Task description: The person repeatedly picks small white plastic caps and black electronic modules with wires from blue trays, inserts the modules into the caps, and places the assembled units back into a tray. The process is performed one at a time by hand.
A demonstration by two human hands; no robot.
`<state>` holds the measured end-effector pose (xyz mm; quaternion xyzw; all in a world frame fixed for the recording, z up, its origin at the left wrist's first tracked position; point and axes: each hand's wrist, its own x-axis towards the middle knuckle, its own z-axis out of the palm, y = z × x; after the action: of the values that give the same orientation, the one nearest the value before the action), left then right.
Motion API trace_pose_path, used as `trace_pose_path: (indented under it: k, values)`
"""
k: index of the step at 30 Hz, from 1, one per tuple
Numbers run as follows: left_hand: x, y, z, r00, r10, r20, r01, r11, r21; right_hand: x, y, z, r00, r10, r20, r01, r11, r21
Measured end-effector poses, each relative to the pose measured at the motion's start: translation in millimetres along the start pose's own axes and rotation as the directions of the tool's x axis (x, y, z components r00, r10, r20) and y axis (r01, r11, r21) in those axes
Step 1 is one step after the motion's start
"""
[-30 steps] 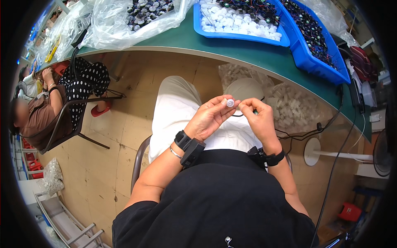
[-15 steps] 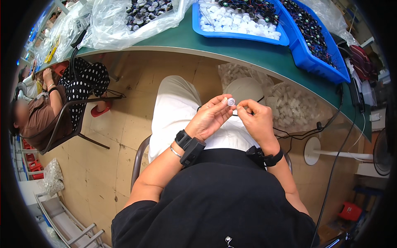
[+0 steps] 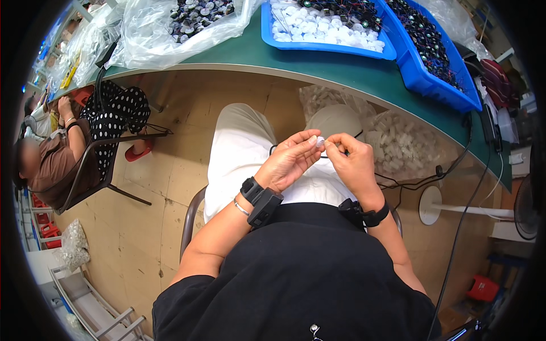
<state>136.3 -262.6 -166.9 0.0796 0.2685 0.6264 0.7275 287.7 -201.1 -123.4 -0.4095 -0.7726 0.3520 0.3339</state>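
Observation:
Over my lap, my left hand point(image 3: 293, 159) pinches a small, whitish translucent plastic cap point(image 3: 320, 141) between thumb and fingertips. Against the cap's right side are the closed thumb and forefinger of my right hand point(image 3: 351, 165). Whatever those right fingertips pinch is too small to make out. Beyond my hands, on the green table point(image 3: 227, 55), a blue tray point(image 3: 330, 47) holds many similar white caps and dark wired parts.
A second blue tray point(image 3: 418, 79) of dark wired parts stands at the right. A clear bag point(image 3: 145, 48) of dark and white pieces lies at the left. Under the table are bags of white parts point(image 3: 404, 145). A person point(image 3: 62, 153) sits at left; a fan point(image 3: 526, 207) stands right.
The cap has turned from face-up toward its side between my left fingers. My right fingertips have risen slightly and closed in against it.

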Motion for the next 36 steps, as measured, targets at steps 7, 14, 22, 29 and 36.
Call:
trace_pose_path:
  k: [7, 14, 22, 29, 36]
  values:
    - [-0.3, -1.7, 0.4, 1.000, 0.016, -0.003, -0.016, 0.999, 0.049, -1.2, -0.6, 2.1, 0.988, -0.155, -0.019, 0.149, 0.972, -0.180]
    - [0.0, 0.4, -2.5, 0.995, 0.094, -0.030, -0.092, 0.993, 0.071, -0.7, -5.3, -2.0, 0.982, -0.098, 0.163, 0.138, 0.956, -0.259]
    - [-2.0, 0.2, 5.0, 0.994, 0.108, -0.013, -0.105, 0.983, 0.148, -0.6, 6.7, 2.7, 0.976, -0.144, 0.165, 0.168, 0.975, -0.144]
    - [-1.8, 3.7, -0.8, 0.990, 0.119, -0.070, -0.115, 0.992, 0.055, 1.2, 8.6, -2.1, 0.966, 0.042, 0.257, -0.048, 0.999, 0.015]
    - [-3.4, 3.5, 1.3, 0.997, 0.058, -0.056, -0.056, 0.998, 0.037, -0.2, 5.0, 1.4, 0.981, -0.007, 0.194, -0.009, 0.997, 0.081]
